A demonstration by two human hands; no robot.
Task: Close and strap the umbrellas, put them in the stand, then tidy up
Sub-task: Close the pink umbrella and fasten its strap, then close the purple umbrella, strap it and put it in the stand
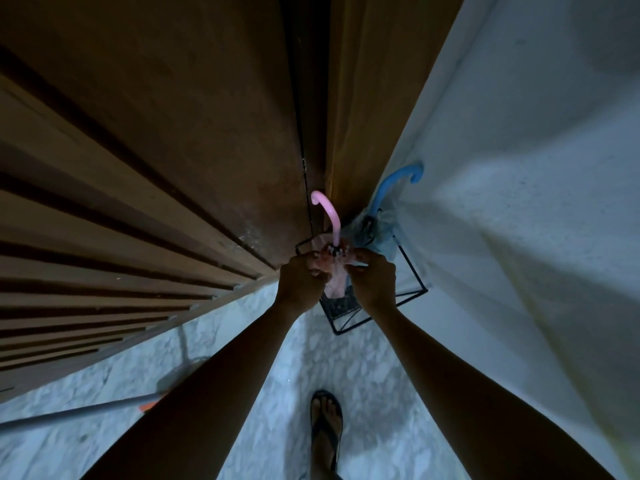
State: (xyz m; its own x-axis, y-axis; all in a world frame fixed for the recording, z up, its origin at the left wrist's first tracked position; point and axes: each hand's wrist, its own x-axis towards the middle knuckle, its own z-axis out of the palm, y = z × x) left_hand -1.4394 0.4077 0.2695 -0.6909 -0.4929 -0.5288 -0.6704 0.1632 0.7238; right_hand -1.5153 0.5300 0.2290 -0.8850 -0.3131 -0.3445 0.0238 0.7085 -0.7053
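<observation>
A pink umbrella [329, 214] with a curved pink handle stands upright over the black wire stand [414, 277] in the corner. My left hand [300, 283] grips its folded pink canopy from the left. My right hand [374, 278] pinches the canopy from the right, just below the handle. A blue umbrella [391, 188] with a curved blue handle is in the stand behind, leaning on the white wall. The lower parts of both umbrellas are hidden by my hands and the stand.
A brown wooden door [173, 133] with slats fills the left; a white wall [519, 202] fills the right. On the marble floor lie a grey pole with an orange part [86, 412] at the left and my sandalled foot [326, 424] below.
</observation>
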